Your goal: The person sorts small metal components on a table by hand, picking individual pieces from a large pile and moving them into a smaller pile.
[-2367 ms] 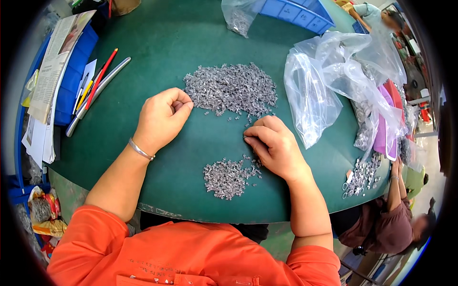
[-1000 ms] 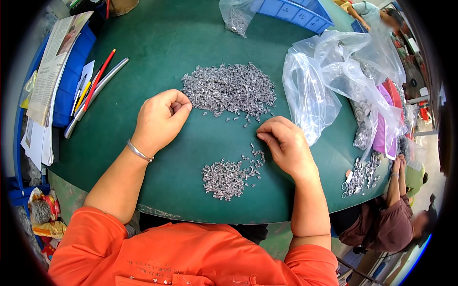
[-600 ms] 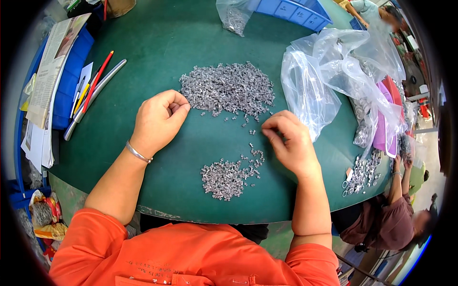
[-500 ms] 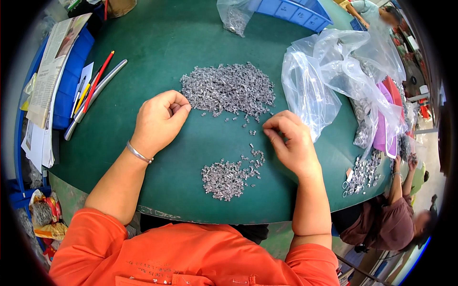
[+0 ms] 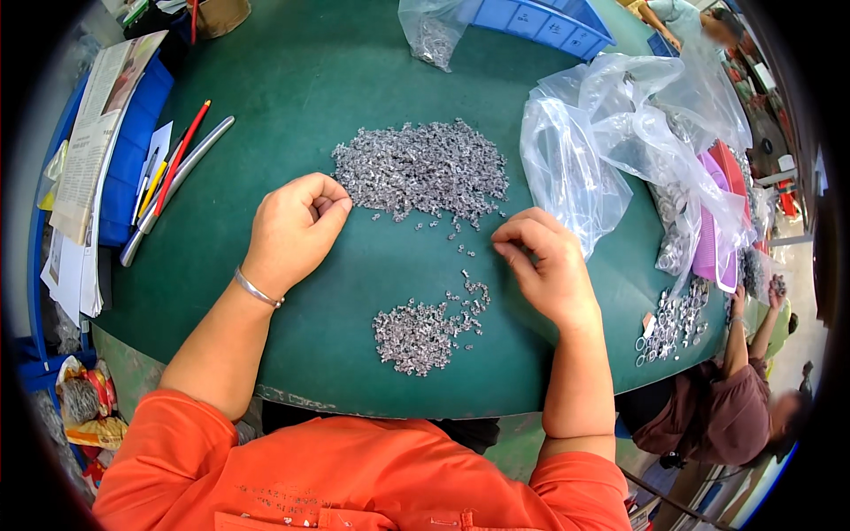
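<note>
A: What's on the desk point(image 5: 292, 97)?
B: Tiny greyish, kinda shiny bits: a big heap point(image 5: 421, 168) mid-desk, a smaller pile point(image 5: 413, 338) nearer the person. Left hand point(image 5: 299, 223) sits by the heap's edge, right hand point(image 5: 551, 273) well apart from it. Can't tell if either's pinching anything.
A: Changes?
B: Right hand's shifted rightward; loose bits point(image 5: 470, 254) now show where its fingers were.

We record a green table point(image 5: 283, 88), its near edge worn. Directly on it lie a large heap of small grey parts point(image 5: 421, 168), a smaller heap point(image 5: 413, 340) nearer us, stray parts point(image 5: 471, 254) between them, clear plastic bags point(image 5: 567, 164) and, at right, scattered rings point(image 5: 668, 332).
</note>
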Available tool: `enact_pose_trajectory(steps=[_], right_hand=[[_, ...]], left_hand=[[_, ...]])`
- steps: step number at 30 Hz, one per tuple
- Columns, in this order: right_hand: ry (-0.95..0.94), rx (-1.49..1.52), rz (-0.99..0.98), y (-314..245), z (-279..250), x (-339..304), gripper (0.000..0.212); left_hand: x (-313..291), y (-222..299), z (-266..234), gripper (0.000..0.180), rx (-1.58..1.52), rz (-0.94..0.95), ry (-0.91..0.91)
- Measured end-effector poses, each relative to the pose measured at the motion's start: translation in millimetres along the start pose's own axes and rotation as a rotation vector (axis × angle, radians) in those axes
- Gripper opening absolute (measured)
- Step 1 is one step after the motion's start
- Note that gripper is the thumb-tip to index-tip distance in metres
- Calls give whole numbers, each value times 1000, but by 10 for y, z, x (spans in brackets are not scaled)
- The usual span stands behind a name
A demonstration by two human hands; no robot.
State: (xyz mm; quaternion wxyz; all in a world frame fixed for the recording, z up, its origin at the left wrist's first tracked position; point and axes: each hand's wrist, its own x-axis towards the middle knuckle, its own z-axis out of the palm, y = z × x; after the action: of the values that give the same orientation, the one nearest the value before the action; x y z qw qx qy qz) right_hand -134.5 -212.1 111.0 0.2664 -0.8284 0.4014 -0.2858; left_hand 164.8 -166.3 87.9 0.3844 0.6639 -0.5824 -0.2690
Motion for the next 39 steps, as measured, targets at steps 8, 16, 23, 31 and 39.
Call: enact_pose_trajectory(steps=[8, 16, 23, 31, 39], right_hand=[[-127, -63, -92, -100, -5, -25, 20], [-407, 186, -174, -73, -11, -34, 18], [-85, -69, -164, -140, 180, 45, 15], [-93, 17, -295, -303, 354, 161, 43], [-89, -89, -229, -231, 309, 118, 46]], left_hand=[[12, 0, 3, 7, 3, -1, -1], [7, -35, 23, 6, -40, -12, 13], [67, -90, -9, 8, -250, -42, 130], [109, -77, 20, 12, -317, -70, 118], [103, -85, 6, 12, -317, -80, 120]])
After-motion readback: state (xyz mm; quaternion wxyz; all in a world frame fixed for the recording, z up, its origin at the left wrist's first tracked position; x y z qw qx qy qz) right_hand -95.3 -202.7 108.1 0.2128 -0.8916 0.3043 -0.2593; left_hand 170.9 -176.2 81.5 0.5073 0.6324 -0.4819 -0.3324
